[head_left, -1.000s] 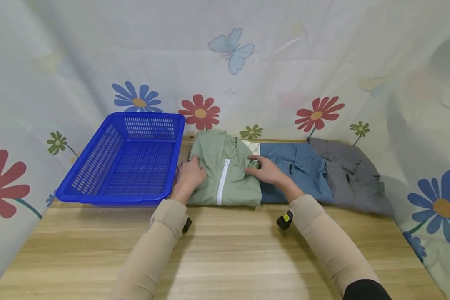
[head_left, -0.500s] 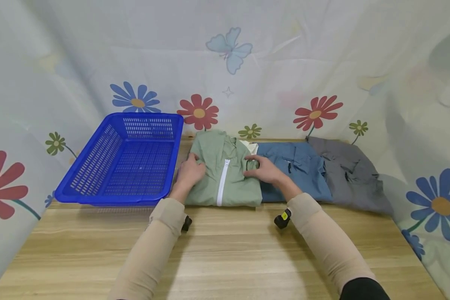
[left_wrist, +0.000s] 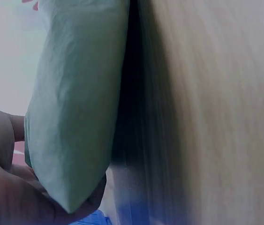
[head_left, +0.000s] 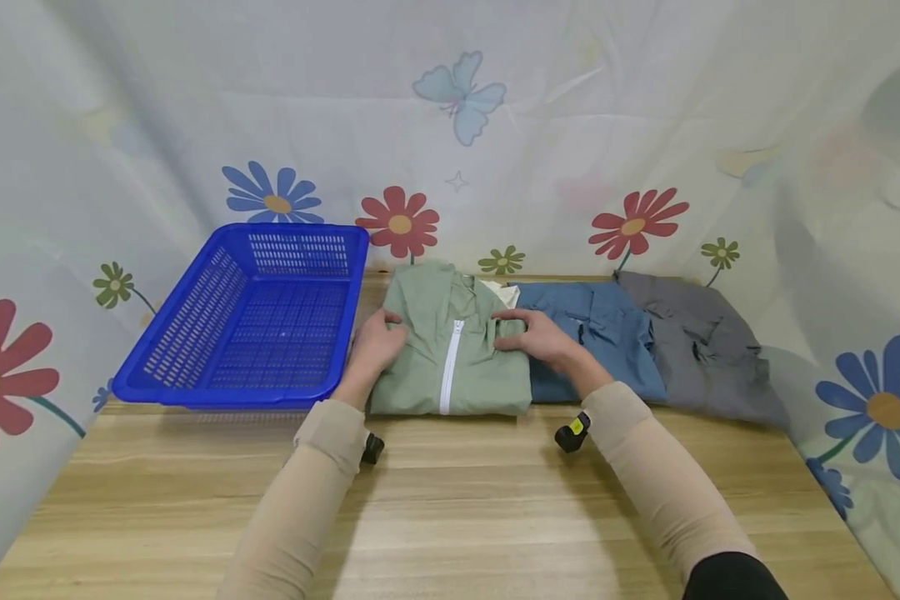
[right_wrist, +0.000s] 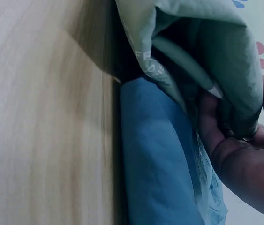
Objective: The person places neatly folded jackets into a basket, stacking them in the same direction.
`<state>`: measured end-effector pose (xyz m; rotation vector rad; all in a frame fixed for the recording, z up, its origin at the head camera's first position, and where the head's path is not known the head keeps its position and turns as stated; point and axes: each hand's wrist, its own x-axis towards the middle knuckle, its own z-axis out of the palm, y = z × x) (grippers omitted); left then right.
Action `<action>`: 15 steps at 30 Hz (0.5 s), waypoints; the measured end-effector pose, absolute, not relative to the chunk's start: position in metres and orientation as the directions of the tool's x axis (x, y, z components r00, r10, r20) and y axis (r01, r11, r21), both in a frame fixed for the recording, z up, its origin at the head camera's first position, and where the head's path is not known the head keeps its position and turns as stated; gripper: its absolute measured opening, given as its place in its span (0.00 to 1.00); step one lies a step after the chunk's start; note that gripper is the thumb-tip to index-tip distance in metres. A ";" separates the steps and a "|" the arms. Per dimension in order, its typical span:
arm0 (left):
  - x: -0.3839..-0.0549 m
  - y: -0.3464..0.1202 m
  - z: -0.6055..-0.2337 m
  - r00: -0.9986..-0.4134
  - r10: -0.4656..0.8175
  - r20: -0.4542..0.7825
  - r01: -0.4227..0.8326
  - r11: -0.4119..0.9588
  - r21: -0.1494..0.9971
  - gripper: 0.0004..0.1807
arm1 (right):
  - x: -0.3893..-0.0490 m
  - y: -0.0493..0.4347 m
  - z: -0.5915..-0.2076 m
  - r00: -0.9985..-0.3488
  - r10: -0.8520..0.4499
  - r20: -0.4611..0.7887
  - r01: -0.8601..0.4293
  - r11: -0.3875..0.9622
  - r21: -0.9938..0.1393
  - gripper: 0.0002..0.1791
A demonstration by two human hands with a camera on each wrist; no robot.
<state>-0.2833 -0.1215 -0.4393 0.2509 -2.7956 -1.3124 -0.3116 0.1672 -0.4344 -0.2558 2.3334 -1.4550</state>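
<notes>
Green jacket: folded into a block, the green jacket (head_left: 423,367) is set on the worktop (head_left: 450,500), between the basket and the blue garment; by it, part of the blue garment's left side is covered.
Zip: a white zip (head_left: 452,367) is shown down the jacket's front, with its pull at the top.
Left hand: the jacket's left edge is gripped by the left hand (head_left: 378,340); in the left wrist view the fabric is clamped, with fingers (left_wrist: 96,194) tucked beneath the edge.
Right hand: the right edge is pinched by the right hand (head_left: 543,340); its fingers are seen clamped on the fold in the right wrist view, just above the blue garment.
Basket: at the left, an open blue basket (head_left: 225,397) with slotted walls is stood near the left hand.
Blue garment: folded, the blue garment (head_left: 607,354) is laid right of the jacket.
Grey garment: at the far right, the grey garment (head_left: 708,354) is laid folded against the blue one.
White cloth: a small patch of white cloth (head_left: 504,293) is glimpsed behind the jacket's upper right side.
Curtain: the worktop is backed by a pale curtain (head_left: 330,100), printed with flowers and a butterfly.
</notes>
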 end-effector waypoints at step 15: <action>-0.276 -0.115 -0.416 -0.981 -0.179 0.073 -0.062 0.647 0.760 0.20 | -0.304 0.176 -0.408 -0.928 -0.340 -0.150 -0.013 0.434 -0.901 0.33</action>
